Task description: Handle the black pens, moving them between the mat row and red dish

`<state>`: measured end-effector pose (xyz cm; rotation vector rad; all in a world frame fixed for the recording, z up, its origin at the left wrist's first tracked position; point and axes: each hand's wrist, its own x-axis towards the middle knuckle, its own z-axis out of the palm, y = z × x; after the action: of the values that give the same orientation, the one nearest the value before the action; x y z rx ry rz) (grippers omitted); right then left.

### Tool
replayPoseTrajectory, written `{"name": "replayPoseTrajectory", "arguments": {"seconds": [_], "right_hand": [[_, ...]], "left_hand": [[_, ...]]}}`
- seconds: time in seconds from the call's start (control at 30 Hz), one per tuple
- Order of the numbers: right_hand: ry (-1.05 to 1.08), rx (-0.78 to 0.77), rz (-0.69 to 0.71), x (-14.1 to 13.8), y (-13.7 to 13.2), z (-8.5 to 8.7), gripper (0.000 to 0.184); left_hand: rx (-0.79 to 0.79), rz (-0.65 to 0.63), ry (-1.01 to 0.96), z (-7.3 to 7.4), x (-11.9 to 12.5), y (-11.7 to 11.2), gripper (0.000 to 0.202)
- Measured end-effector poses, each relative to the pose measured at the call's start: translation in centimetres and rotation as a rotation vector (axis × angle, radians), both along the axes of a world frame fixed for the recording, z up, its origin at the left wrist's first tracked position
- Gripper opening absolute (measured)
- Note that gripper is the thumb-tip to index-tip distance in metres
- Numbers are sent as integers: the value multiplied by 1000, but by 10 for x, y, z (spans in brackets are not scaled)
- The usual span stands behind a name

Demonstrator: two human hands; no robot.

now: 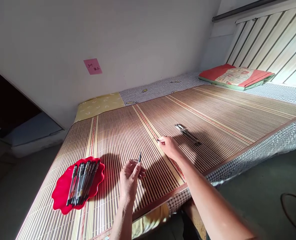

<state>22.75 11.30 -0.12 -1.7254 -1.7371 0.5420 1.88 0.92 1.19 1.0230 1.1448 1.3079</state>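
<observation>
My left hand [131, 175] is closed around a pen [140, 157], whose bare pointed tip sticks up between thumb and fingers. Farther right and forward, my right hand [169, 147] pinches a small dark piece [158, 141] that looks like a pen cap, mostly hidden by the fingers, low over the slatted mat [118, 133]. Beyond that hand, a few capped pens [187, 134] lie side by side on the mat. Left of my left hand sits a red scalloped plate [59, 191] with several clear, black-capped pens [83, 181] bunched on it.
The mat covers a bed with a checkered sheet [270, 143]. A folded red and floral quilt [235, 76] lies by the slatted headboard [267, 40] at the far right. A pink note [93, 66] is stuck on the wall. A dark cable [285, 210] runs along the floor.
</observation>
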Motion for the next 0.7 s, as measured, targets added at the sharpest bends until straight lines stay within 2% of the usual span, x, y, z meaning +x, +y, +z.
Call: {"name": "replayPoseTrajectory", "arguments": {"seconds": [0.07, 0.13, 0.23, 0.4, 0.7], "right_hand": [[358, 91, 129, -11, -4, 2, 11], [713, 164, 211, -23, -8, 7, 19], [942, 184, 218, -34, -14, 15, 30], [1019, 123, 286, -38, -21, 24, 32], [934, 6, 509, -40, -28, 26, 22]], "left_hand": [[5, -6, 4, -1, 0, 0, 33], [9, -13, 16, -4, -1, 1, 33], [9, -27, 49, -7, -2, 1, 32], [4, -29, 60, -7, -2, 0, 32], [60, -60, 47, -2, 0, -1, 31]]}}
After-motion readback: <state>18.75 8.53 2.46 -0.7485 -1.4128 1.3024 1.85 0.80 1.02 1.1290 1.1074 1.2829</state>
